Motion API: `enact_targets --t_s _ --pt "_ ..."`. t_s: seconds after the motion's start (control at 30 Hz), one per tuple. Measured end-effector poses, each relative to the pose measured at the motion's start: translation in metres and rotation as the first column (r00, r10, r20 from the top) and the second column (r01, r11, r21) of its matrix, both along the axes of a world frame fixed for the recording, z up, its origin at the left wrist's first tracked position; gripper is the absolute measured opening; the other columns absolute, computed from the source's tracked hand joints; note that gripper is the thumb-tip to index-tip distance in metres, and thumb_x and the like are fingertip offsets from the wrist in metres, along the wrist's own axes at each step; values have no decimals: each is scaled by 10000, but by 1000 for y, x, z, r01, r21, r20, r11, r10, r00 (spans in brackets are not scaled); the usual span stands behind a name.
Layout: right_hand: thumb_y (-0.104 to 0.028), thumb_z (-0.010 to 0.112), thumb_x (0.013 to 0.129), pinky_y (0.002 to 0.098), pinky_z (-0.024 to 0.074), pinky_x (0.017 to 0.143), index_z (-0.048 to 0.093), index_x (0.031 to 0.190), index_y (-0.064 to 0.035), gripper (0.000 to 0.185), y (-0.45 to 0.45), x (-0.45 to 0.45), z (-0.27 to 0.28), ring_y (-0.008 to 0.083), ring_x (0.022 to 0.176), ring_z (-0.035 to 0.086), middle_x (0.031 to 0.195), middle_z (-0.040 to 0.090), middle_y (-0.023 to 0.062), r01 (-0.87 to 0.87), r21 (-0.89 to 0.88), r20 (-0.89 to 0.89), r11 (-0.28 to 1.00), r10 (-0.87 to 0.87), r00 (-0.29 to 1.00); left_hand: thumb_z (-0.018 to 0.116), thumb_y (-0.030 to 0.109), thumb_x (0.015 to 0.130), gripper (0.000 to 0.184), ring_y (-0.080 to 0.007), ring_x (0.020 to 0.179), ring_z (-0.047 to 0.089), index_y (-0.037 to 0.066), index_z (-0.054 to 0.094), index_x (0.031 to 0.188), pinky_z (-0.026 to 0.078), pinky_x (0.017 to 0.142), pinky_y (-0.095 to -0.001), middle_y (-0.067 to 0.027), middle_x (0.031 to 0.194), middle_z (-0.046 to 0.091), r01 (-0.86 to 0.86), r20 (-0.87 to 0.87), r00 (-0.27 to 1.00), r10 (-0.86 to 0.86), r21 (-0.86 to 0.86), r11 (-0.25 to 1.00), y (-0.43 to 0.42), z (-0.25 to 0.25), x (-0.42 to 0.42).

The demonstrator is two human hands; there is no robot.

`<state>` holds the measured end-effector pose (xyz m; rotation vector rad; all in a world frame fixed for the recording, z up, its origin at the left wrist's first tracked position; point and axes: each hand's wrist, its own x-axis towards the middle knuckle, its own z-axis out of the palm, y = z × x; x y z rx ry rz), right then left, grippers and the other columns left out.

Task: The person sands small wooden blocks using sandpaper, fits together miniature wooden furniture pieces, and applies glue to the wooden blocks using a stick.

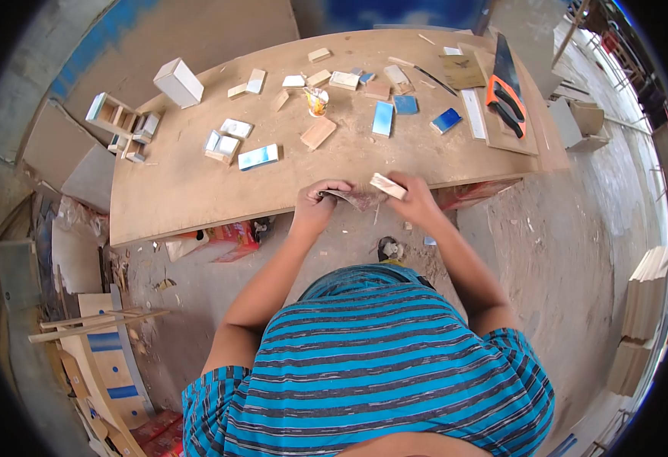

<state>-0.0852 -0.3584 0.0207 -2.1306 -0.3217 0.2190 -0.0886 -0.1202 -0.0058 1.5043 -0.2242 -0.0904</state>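
Note:
My left hand [318,207] is closed on a thin, dark, curled sheet that looks like sandpaper [358,199], at the table's front edge. To its right, my right hand [419,201] grips a small pale wooden block [389,186], its top face turned up. The block and the sheet are close together; I cannot tell whether they touch. On the table beyond my hands lie a bare wooden block [318,133], a blue-and-white block [258,157] and a light blue block [382,119].
A handsaw [507,91] with an orange and black handle lies on a board at the table's [174,183] right. Behind stands a cup of glue-like stuff [317,103] among several blocks. At left are a white box [179,82] and a small wooden frame [116,118]. Red cartons [227,242] sit underneath.

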Motion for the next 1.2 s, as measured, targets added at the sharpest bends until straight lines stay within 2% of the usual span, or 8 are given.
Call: enact_targets --t_s 0.1,0.27,0.47,0.53,0.63,0.73,0.83,1.2 --pt "5 675 639 390 449 924 696 1007 -133 393 -15 53 -21 333 1003 584 1061 655 70 25 -237 550 971 113 828 426 -172 665 433 -325 1036 660 24 696 942 517 936 -378 -166 1020 707 -24 511 850 -130 284 959 -15 5 27" --pt "38 624 672 431 452 925 706 989 -131 368 -48 98 -19 309 1031 578 1071 645 72 75 -480 632 874 286 720 539 -69 711 500 -332 1271 504 84 662 1171 406 1076 -413 -133 1244 629 -51 477 718 -508 763 644 -33 -22 29" --pt "-284 651 898 411 526 802 662 1069 7 337 -23 80 19 359 938 642 1060 648 227 245 418 -47 875 -249 967 687 198 805 440 -286 1289 487 95 638 1230 372 1098 -415 -95 1312 594 40 354 817 -456 753 657 -33 -27 29" --pt "-357 683 853 400 539 765 664 1063 6 420 -6 67 -9 390 879 653 1029 655 237 204 -232 505 951 -61 861 675 244 825 447 -282 1291 485 107 630 1248 341 1119 -427 -92 1321 589 112 235 906 -351 667 737 -36 -22 29" --pt "-406 706 812 425 542 722 681 1042 -23 448 7 56 -36 396 823 658 961 667 222 160 -355 357 921 -25 934 647 271 854 461 -258 1305 475 115 602 1286 308 1131 -453 -81 1339 579 -205 497 799 -339 755 623 -41 -39 23" --pt "-363 723 776 442 530 675 703 1000 -58 378 -4 42 -30 392 747 648 853 663 183 154 -109 351 982 -107 930 634 271 869 475 -241 1325 455 98 577 1308 299 1129 -470 -75 1374 552 -304 521 788 -328 793 528 -41 -31 13" --pt "-324 724 756 451 518 659 716 975 -82 326 -2 25 -5 373 763 653 830 664 162 172 -267 335 948 -76 939 619 294 880 489 -234 1344 434 71 566 1312 284 1131 -484 -80 1410 517 -324 498 796 -343 830 454 -43 -29 12" --pt "-247 772 690 460 511 686 684 904 -38 312 3 43 -45 391 780 626 848 649 165 214 -203 461 955 -100 882 756 232 768 915 -295 1222 536 43 228 1491 356 1061 -468 -133 1294 581 -282 438 894 -91 709 647 -51 -24 13"
